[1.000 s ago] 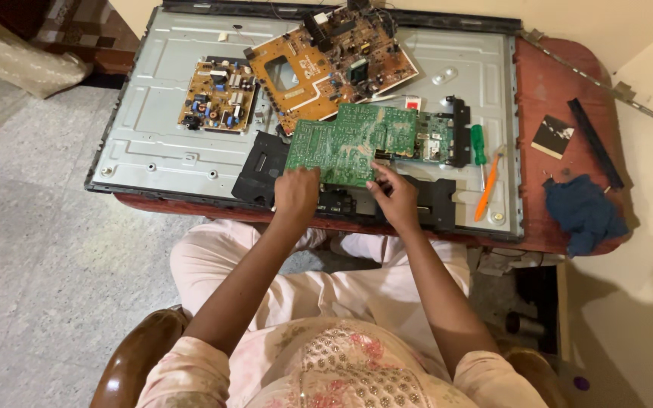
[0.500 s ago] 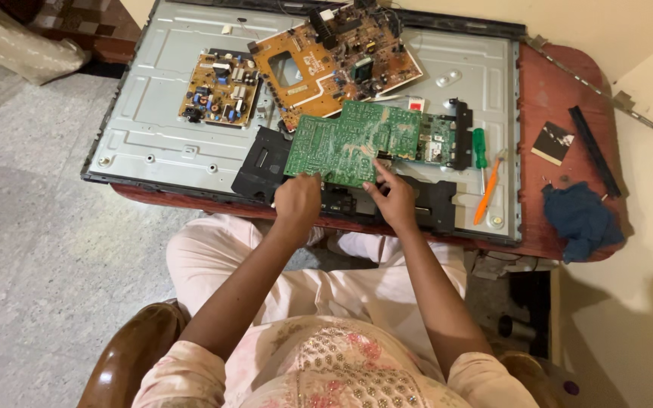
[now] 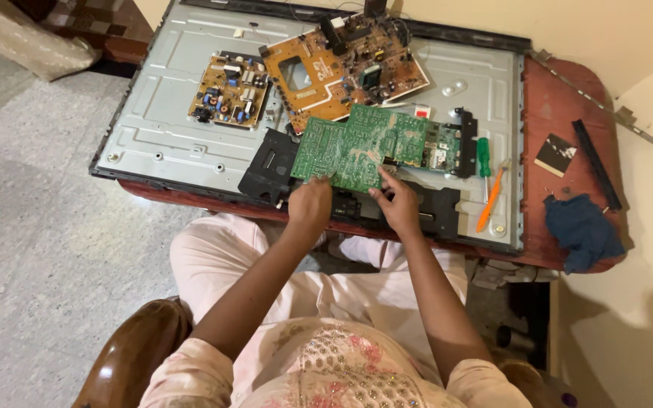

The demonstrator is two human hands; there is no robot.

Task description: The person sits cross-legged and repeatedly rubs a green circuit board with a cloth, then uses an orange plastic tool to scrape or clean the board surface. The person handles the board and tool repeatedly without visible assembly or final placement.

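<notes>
At the far left, a grey metal back panel of a flat screen (image 3: pixel 183 143) lies face down across the reddish-brown wooden surface (image 3: pixel 561 113), overhanging it toward the floor. On the panel sits a small yellow-brown circuit board studded with dark components (image 3: pixel 230 89), and just to its right a larger orange-brown circuit board with a square cut-out (image 3: pixel 341 64), tilted at an angle. Below that lies a black plastic bracket (image 3: pixel 270 162).

The person's left hand (image 3: pixel 310 205) pinches the near edge of a green rectangular circuit board (image 3: pixel 360 143), fingers closed on its lower left corner. The board is lifted and slanted above the panel, its far end over a second green board with a black connector strip (image 3: pixel 447 142). The right hand (image 3: pixel 400 204) has its grip closed on the same board's near edge further right, thumb on top.

To the right lie a green-handled screwdriver (image 3: pixel 484 155) and an orange-handled screwdriver (image 3: pixel 490 200), just beside each other. Further right on the bare surface are a small black square card (image 3: pixel 555 153), a long black strip (image 3: pixel 597 165) and a crumpled dark blue cloth (image 3: pixel 582 230).
</notes>
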